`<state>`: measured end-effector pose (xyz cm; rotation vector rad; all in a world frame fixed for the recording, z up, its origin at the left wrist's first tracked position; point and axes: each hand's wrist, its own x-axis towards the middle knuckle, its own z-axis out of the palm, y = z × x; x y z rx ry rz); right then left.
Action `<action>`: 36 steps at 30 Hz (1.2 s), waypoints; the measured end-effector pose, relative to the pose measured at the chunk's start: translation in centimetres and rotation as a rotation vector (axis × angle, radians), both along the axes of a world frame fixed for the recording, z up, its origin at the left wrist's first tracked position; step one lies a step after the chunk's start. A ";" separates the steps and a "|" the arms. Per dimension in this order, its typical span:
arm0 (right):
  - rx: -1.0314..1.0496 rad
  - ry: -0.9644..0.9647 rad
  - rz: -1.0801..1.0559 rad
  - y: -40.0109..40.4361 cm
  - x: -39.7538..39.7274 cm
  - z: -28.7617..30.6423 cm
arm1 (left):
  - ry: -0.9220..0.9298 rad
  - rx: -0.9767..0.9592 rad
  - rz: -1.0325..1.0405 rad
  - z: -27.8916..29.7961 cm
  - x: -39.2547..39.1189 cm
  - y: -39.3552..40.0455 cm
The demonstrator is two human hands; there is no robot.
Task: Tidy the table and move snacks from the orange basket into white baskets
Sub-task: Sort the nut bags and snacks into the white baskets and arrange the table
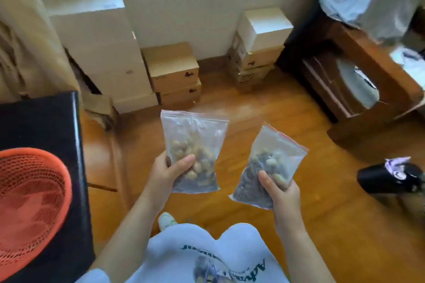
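Fingers of the left hand (pixel 169 173) curl round the lower part of a clear snack bag (pixel 194 145), thumb across its front. The right hand (pixel 279 193) grips a second snack bag (pixel 270 163) likewise. Both bags hang over the wooden floor (pixel 253 108), beyond the black table (pixel 41 122) edge, well apart from the orange basket (pixel 30 202) on it.

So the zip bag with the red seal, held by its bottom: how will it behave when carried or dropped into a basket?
Probably floppy: the red-seal bag is thin clear plastic, and its empty top stands only loosely above the right hand. Likely bottom-heavy, since the snacks sit bunched low by the thumb. It should slump rather than stand or roll.
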<state>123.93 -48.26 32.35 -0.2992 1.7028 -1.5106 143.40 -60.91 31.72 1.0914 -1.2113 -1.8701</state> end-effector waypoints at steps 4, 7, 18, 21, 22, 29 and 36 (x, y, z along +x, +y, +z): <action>-0.021 0.008 -0.185 7.9 -5.4 0.2 | -0.012 -0.019 -0.168 0.7 -8.2 5.3; -0.048 0.020 -0.293 14.0 -9.3 0.0 | -0.016 -0.016 -0.259 0.8 -14.1 10.1; -0.041 0.085 -0.744 33.1 -19.6 -0.8 | -0.083 -0.072 -0.654 0.3 -32.7 23.7; -0.039 0.076 -0.877 36.2 -21.7 -1.1 | -0.081 -0.097 -0.777 0.0 -37.5 26.2; -0.035 0.073 -0.918 37.0 -22.5 -1.2 | -0.079 -0.104 -0.811 0.0 -39.1 27.0; -0.037 0.059 -1.138 41.2 -31.2 -2.4 | -0.070 -0.104 -1.039 -1.4 -52.5 31.1; -0.033 0.116 -1.263 43.3 -44.8 -0.8 | -0.026 -0.116 -1.191 1.0 -69.5 34.4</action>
